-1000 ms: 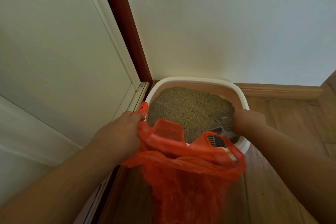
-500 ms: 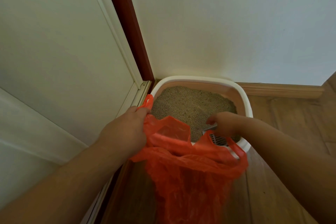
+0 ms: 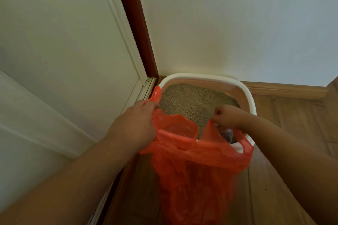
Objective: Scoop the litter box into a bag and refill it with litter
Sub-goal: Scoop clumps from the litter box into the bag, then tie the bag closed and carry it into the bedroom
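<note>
Orange bag (image 3: 199, 166) held open against litter box (image 3: 250, 104) near rim: left hand (image 3: 135, 128) clenched on handle, right hand (image 3: 228, 117) pinching opposite edge, readying mouth for scoop (image 3: 225, 133).

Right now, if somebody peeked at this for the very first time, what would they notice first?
The bright orange plastic bag jumps out, hanging low in the middle in front of the litter box, with the left hand pinching one handle and the right hand gripping the other side. Behind it, the white litter box full of sandy litter sits in the corner by the wall. A grey scoop peeks out under the right hand.
</note>
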`<state>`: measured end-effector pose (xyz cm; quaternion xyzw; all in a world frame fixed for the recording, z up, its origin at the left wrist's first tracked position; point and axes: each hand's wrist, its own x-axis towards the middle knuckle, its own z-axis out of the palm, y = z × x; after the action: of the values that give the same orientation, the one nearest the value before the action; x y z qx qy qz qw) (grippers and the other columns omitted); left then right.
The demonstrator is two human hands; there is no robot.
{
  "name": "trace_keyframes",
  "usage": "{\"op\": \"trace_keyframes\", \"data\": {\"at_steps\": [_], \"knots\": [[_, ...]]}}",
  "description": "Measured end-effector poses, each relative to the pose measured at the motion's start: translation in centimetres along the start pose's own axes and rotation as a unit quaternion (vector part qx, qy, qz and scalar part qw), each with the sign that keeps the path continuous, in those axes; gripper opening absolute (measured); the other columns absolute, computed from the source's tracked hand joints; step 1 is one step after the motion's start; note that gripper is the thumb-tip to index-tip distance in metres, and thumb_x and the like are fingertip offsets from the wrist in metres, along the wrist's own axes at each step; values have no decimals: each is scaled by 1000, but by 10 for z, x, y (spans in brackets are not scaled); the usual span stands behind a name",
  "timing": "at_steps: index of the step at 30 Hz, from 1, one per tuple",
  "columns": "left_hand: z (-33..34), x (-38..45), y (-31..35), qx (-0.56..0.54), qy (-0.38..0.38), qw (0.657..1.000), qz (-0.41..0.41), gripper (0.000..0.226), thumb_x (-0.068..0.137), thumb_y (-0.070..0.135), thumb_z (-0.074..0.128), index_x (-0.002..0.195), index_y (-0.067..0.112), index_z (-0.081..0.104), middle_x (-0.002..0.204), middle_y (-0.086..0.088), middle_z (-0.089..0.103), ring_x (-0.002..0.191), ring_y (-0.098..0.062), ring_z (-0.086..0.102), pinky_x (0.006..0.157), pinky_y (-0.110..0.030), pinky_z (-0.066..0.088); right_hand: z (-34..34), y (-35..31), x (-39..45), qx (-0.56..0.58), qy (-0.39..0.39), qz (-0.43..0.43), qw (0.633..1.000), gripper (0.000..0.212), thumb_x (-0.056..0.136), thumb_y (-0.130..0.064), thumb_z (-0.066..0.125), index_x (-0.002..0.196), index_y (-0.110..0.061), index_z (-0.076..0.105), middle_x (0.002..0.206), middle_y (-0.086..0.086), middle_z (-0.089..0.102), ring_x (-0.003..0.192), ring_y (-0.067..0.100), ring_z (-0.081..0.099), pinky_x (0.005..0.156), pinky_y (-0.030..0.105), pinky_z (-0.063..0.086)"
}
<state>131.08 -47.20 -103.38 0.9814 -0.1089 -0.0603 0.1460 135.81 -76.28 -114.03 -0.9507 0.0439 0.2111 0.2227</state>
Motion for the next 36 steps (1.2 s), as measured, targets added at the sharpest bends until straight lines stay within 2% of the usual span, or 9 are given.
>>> {"op": "trace_keyframes", "data": {"at_steps": [3,7,14,19,23,26,29,32,36], "knots": [[1,2,9,-43,27,999,12,56,92,18,57,145,33,49,141,4,48,119,-17,55,100,-42,51,-16,-21,-9,128,57,26,990,13,96,-28,60,98,-15,60,82,7,70,57,18,68,50,26,49],[-6,8,23,-159,87,983,34,36,103,24,49,138,30,57,129,9,51,92,3,53,77,-13,41,-52,-49,-37,277,95,25,956,7,92,-16,60,97,-19,63,78,5,73,53,15,60,51,26,45],[-29,18,51,-273,122,952,60,31,104,15,46,126,30,64,120,10,57,92,10,55,70,-2,41,-94,-78,-134,443,82,-21,892,51,87,18,56,120,-19,66,114,2,74,89,17,71,73,33,57],[-42,5,70,-265,93,956,82,42,94,12,59,130,34,60,120,16,50,90,7,52,77,-7,36,-111,-75,-203,541,129,8,831,90,84,27,53,147,-38,50,138,-21,55,113,14,70,93,49,57],[-50,-8,84,-368,109,921,66,30,97,11,60,109,37,65,102,20,67,90,11,60,75,-5,42,-111,-61,-244,532,184,11,826,99,84,24,63,157,-37,35,130,-27,55,106,12,73,79,45,64],[-49,-24,91,-424,135,893,62,22,103,20,55,102,41,61,97,16,73,89,-3,68,82,-26,52,-102,-43,-263,533,241,19,811,87,87,13,66,157,-28,33,133,-13,65,103,16,75,76,34,64],[-52,-35,85,-411,154,897,58,17,106,27,51,109,43,58,97,14,74,75,-13,72,76,-35,56,-101,-16,-271,633,323,62,701,47,98,6,56,142,-10,52,114,8,76,102,21,75,76,26,63],[-66,-36,69,-399,199,895,11,19,105,26,52,116,41,58,102,15,74,88,-8,72,83,-39,58,-95,18,-273,695,365,99,611,24,102,-1,53,123,-6,65,114,12,75,104,22,75,71,19,59],[-81,-32,48,-374,254,892,-21,28,101,19,53,111,45,58,113,13,71,101,-10,69,97,-47,54,-100,41,-274,649,412,123,628,22,105,-11,51,108,-16,73,108,7,74,90,10,74,76,25,58]]}}
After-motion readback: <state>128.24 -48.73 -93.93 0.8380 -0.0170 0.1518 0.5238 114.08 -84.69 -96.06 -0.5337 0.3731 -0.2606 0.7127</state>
